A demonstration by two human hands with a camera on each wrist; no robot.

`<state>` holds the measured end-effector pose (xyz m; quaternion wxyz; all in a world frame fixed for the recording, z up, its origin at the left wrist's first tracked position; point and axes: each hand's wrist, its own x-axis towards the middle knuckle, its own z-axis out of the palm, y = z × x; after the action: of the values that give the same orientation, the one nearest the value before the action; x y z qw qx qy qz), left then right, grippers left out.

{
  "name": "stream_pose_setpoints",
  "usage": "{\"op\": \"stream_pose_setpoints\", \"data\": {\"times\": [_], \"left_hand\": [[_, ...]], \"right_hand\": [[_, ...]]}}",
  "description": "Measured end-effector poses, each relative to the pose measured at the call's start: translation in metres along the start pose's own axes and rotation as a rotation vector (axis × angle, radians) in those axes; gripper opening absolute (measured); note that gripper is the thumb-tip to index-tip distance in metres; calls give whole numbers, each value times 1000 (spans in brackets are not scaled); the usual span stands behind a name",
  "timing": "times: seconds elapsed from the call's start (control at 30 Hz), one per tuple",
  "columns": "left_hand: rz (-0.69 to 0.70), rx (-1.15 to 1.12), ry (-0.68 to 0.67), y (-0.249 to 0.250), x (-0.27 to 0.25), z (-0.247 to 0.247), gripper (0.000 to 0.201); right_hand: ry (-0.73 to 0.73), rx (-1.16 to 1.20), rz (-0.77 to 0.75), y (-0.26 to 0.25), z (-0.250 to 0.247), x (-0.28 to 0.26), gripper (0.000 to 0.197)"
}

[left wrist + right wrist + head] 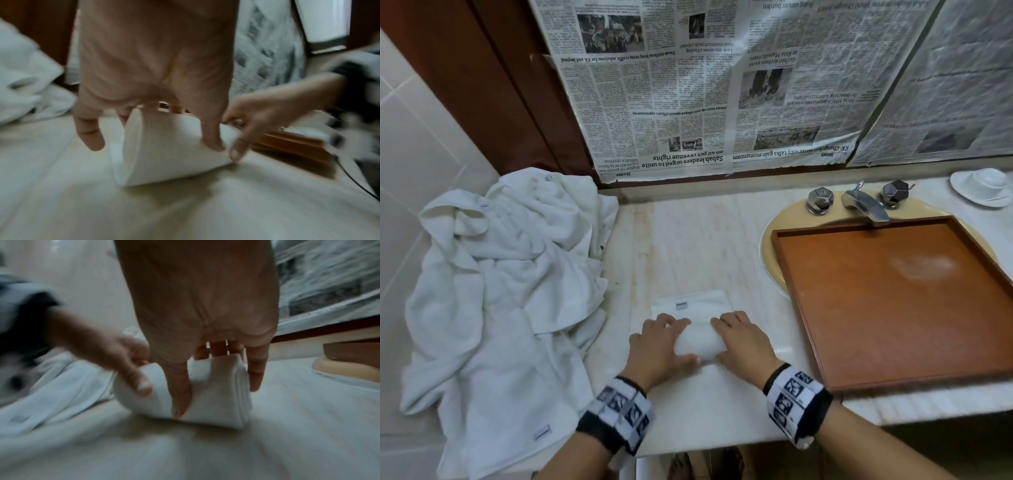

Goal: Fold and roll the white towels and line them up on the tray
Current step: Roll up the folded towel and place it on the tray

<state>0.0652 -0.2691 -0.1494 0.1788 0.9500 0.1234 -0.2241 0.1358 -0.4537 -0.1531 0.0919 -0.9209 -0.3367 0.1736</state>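
Observation:
A white towel [700, 339] lies on the marble counter, rolled up from its near end. Its flat far part, with a small label, still lies unrolled. My left hand [659, 342] grips the roll's left end and my right hand [743, 339] grips its right end. On both hands the fingers curl over the top and the thumbs sit on the near side. The left wrist view shows the roll [164, 154] under my left hand [154, 97]. In the right wrist view my right hand [205, 321] holds the roll [216, 394]. The wooden tray [893, 308] stands to the right.
A heap of loose white towels [500, 291] covers the counter's left end and hangs over its front edge. The tray rests across a sink, with a faucet [866, 202] behind it. A white dish [984, 186] sits at the far right. Newspaper covers the wall behind.

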Motion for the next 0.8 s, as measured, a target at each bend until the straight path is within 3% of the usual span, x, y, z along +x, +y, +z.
{"op": "stream_pose_setpoints", "data": {"times": [0.07,0.13,0.23,0.3,0.4,0.57,0.63,0.73,0.8], "left_hand": [[-21,103,159,9,-16,13,88],[-20,74,231,11,-22,26,87],[-9,-124,175,2,-16,28,82],[-24,-281,86,-3,-6,19,80],[-45,-282,17,-6,5,-2,77],[-25,-364,-8,-2,5,-20,54],[-45,-420,49,-4,-3,-13,62],[-107,-467,154,-11,-12,8,91],[-103,-513,212,-12,-18,18,91]], "right_hand": [[-101,53,6,4,-13,11,51],[-212,89,6,6,-25,21,48],[-298,177,-2,14,-33,28,49],[-236,268,27,19,-29,19,67],[-45,184,-21,18,-12,0,82],[-55,122,-56,16,-5,8,73],[-142,161,-23,18,-16,22,68],[-277,171,-7,20,-31,40,60],[-341,192,-2,19,-37,46,56]]}}
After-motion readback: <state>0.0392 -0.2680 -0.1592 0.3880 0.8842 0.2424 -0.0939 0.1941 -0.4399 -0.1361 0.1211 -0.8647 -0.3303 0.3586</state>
